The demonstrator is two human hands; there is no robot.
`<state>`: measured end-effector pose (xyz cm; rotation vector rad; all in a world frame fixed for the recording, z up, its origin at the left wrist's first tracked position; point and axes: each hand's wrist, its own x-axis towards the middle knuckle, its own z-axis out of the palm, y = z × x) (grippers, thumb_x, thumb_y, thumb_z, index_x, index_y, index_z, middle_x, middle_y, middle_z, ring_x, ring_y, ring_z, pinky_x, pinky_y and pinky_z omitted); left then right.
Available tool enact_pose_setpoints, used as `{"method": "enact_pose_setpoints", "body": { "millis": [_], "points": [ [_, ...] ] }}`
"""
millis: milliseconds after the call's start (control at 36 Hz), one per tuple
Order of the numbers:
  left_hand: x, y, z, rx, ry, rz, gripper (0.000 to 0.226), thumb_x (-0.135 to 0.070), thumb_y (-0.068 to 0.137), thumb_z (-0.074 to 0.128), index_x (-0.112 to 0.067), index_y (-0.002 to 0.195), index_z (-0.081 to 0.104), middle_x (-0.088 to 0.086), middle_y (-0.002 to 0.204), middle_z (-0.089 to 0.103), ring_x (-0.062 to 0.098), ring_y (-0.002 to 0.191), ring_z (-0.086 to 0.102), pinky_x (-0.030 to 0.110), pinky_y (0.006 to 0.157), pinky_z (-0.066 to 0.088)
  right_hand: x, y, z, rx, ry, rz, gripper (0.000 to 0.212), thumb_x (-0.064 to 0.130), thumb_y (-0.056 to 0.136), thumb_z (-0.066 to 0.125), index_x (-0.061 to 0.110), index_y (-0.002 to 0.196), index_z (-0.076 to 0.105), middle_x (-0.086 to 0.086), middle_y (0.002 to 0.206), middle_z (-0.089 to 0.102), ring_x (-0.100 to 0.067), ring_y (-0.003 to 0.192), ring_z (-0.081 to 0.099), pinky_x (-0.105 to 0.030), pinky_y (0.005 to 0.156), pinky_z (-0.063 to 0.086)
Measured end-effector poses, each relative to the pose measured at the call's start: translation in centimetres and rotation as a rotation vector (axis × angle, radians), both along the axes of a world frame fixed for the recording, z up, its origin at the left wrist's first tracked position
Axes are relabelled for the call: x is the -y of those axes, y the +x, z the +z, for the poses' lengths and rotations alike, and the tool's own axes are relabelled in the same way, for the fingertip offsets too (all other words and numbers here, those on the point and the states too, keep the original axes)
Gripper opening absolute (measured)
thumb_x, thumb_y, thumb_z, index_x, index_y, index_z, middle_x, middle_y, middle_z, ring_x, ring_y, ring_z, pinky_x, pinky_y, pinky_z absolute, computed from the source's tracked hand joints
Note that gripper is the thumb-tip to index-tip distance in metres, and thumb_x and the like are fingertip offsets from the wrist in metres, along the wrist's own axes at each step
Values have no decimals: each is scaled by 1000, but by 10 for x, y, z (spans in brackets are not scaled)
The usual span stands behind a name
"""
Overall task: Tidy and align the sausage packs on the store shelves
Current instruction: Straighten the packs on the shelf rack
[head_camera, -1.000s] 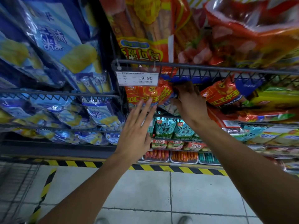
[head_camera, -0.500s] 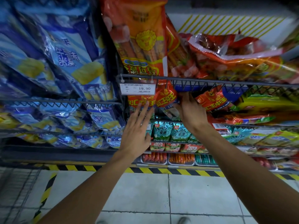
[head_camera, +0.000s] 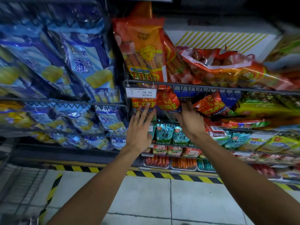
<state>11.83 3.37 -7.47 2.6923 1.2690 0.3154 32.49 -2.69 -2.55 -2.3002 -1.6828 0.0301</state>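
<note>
My left hand [head_camera: 138, 129] reaches up just below the white price tag [head_camera: 141, 92] reading 19.90, fingers spread apart and flat, their tips touching the red sausage pack [head_camera: 142, 103] that hangs directly under the tag. My right hand [head_camera: 189, 120] is to the right of the tag, under the same wire shelf rail [head_camera: 211, 88]; its fingers curl up against the bottom of a second red pack [head_camera: 168, 101], though I cannot tell whether they truly clamp it. A third red pack [head_camera: 210, 105] sits tilted further right of the tag, just beside my right hand. Above the rail, a tall orange sausage pack [head_camera: 144, 51] stands upright over the tag, with more red packs leaning to its right. Blue snack bags [head_camera: 84, 62] fill the shelves left of the tag.
</note>
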Motion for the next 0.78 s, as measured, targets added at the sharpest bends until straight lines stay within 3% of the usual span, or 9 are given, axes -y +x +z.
{"method": "enact_pose_setpoints", "body": {
  "millis": [222, 333, 389, 444, 472, 528, 611, 667, 778],
  "points": [
    [-6, -4, 1, 42, -42, -22, 92, -23, 94, 64, -35, 163, 4, -11, 168, -24, 22, 157, -16, 49, 129, 11, 8, 6, -2, -25, 14, 29, 47, 35, 103, 54, 3, 136, 45, -20, 143, 48, -49, 91, 67, -53, 65, 57],
    [-5, -6, 4, 180, -111, -62, 82, -18, 97, 62, -32, 163, 16, -14, 170, -15, 19, 158, -12, 42, 127, 10, 12, 16, -3, -11, -24, 64, 34, 18, 104, 57, 3, 132, 46, -21, 136, 52, -48, 88, 66, -46, 60, 51],
    [-2, -6, 3, 306, -137, -69, 72, -11, 96, 62, -26, 159, 31, -12, 170, 0, 18, 157, 1, 37, 122, 20, 15, 19, -4, -23, -34, 70, 28, 12, 102, 58, 3, 126, 49, -20, 126, 57, -46, 82, 67, -41, 56, 46],
    [1, -3, 4, 410, -157, -62, 67, -7, 95, 63, -24, 155, 39, -8, 166, 15, 17, 153, 16, 34, 114, 41, 14, 20, -4, -28, -58, 96, 25, 11, 101, 59, 5, 123, 48, -19, 123, 56, -45, 77, 65, -41, 54, 46],
    [3, 0, 6, 440, -179, -49, 67, -6, 95, 63, -24, 156, 39, -5, 161, 21, 15, 148, 24, 33, 104, 51, 13, 20, -3, -21, -72, 112, 24, 13, 102, 57, 6, 122, 46, -18, 124, 54, -45, 77, 64, -44, 55, 50],
    [7, 9, 8, 476, -228, -18, 73, -8, 96, 64, -24, 160, 31, -1, 150, 29, 11, 135, 37, 33, 86, 58, 9, 15, 4, -50, -96, 121, 27, 27, 104, 53, 10, 123, 43, -16, 124, 50, -44, 82, 63, -47, 62, 53],
    [10, 19, 5, 475, -255, 8, 78, -12, 98, 64, -25, 163, 22, 2, 143, 33, 9, 125, 39, 29, 86, 52, 1, 4, 13, -5, -164, 73, 63, 61, 98, 49, 17, 141, 36, -13, 139, 44, -43, 104, 63, -45, 75, 51],
    [11, 20, 1, 456, -247, 4, 79, -12, 98, 63, -24, 163, 21, 2, 145, 32, 11, 132, 35, 31, 90, 50, -5, -4, 12, 94, -211, 26, 81, 75, 91, 48, 20, 148, 33, -13, 147, 40, -40, 120, 57, -45, 81, 52],
    [13, 14, -3, 375, -150, -79, 81, -7, 95, 62, -20, 163, 19, -1, 158, 22, 17, 148, 22, 34, 94, 55, -12, -5, 6, 8, -114, -82, 67, 67, 92, 58, 21, 141, 50, -10, 143, 47, -37, 127, 53, -46, 87, 52]
  ]
}}
